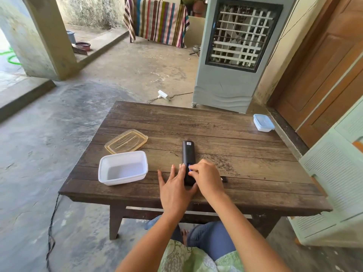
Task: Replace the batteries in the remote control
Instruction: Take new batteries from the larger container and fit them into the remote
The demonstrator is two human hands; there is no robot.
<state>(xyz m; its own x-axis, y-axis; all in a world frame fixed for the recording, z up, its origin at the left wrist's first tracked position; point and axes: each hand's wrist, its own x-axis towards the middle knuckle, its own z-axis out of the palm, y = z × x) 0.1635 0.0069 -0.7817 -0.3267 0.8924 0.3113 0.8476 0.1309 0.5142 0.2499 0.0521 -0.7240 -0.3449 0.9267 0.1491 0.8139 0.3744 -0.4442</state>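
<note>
Working at the battery bay, by the look of it: remote (188, 154) lies face-down near the front edge of the table (216, 124), long axis pointing away from the person, near end under both hands. L hand (174, 191) is flat, fingers straight, laid along the remote's left side to steady it; it holds nothing. R hand (206, 177) has fingertips curled in a narrow pinch on a small blue thing in the bay, prob. a battery (189, 168). A small black piece just right of the R hand may be the cover (224, 179); too small to be sure. Can't tell if the cell is coming out or going in, so approx. mid-task at best. If out: next move needs a lift at one end against the spring w/ the body held down, then a drop into the tub (122, 167) or by its lid (126, 141), both left of the remote. If in: check +/- marks, press flat, slide cover on. Box (263, 122) sits at the far R corner, well apart.
</note>
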